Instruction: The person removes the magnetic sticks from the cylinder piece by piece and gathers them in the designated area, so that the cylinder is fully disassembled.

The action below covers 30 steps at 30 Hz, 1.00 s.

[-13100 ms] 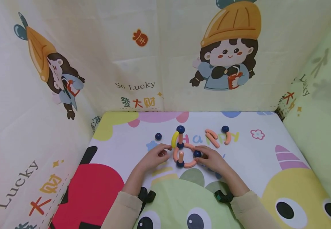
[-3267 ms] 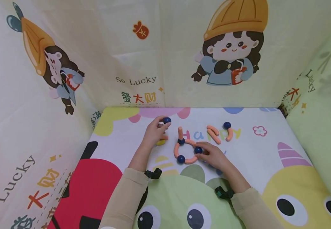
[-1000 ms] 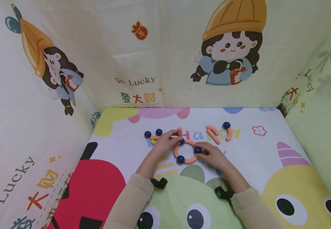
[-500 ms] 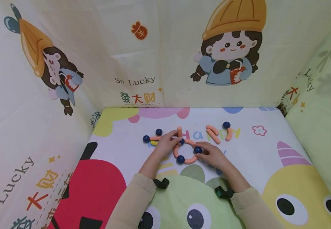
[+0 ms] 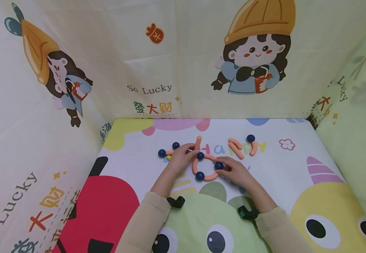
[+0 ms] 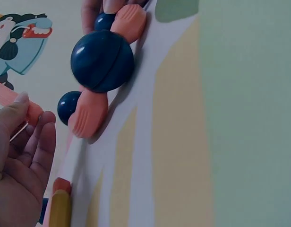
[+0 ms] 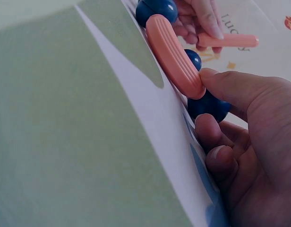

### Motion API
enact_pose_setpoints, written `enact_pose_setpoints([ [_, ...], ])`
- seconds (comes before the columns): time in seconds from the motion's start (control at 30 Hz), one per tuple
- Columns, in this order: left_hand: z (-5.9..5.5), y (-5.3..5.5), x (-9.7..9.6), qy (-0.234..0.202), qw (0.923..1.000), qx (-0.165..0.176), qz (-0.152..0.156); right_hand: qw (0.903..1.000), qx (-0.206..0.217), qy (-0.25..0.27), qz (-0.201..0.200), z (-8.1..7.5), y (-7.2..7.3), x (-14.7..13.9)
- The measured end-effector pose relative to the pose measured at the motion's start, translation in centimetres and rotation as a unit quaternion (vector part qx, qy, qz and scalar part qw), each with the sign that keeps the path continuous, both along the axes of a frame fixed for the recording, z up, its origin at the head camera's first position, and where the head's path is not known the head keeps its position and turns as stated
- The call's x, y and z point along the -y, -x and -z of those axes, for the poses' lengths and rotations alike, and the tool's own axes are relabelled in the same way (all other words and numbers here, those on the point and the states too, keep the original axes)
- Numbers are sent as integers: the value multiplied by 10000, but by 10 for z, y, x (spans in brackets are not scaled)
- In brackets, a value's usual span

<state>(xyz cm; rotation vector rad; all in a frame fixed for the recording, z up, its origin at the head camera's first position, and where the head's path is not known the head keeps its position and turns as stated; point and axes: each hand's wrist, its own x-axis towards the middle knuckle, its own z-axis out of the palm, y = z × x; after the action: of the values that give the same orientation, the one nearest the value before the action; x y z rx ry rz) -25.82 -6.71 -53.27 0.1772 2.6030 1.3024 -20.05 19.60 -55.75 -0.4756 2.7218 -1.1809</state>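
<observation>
A ring of curved salmon-coloured toy rods (image 5: 194,165) joined by dark blue balls lies mid-table. My left hand (image 5: 183,157) pinches a straight salmon rod (image 5: 198,142) by its lower end, tilted just above the ring's far ball (image 5: 200,155). In the left wrist view this straight rod (image 6: 34,112) is between thumb and fingers, apart from the ring. My right hand (image 5: 236,173) grips the ring's right ball (image 5: 219,166), with the thumb at the end of a ribbed curved rod (image 7: 174,56). The near ball (image 5: 199,176) is untouched.
Left of the ring lie two blue balls (image 5: 175,145), a salmon rod (image 5: 169,153) and a yellow rod (image 5: 169,157), partly behind the left hand. Farther right are two loose salmon rods (image 5: 236,149) and a ball joined to a curved rod (image 5: 254,149). Printed cloth walls surround the table.
Earlier, the left hand moved a ball and rods from the structure to the left side. Since half a second ago, it has raised and tilted the straight rod off the far ball. The right hand stays.
</observation>
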Motion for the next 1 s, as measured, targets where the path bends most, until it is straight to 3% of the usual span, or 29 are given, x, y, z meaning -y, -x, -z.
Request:
enact_pose_setpoints([
  [0.43,-10,-5,30,124,9983,-559,-130,10000,26,-23,6,0,-1,0],
  [0.6,-9,-11,45,195,9961,-863,-64,10000,40,0,-5,0,-1,1],
  [0.73,-6,-18,58,411,9950,-914,-13,10000,63,2,15,0,-1,1],
  [1.0,2,-26,83,947,9875,-1145,519,10000,78,-29,34,0,0,1],
])
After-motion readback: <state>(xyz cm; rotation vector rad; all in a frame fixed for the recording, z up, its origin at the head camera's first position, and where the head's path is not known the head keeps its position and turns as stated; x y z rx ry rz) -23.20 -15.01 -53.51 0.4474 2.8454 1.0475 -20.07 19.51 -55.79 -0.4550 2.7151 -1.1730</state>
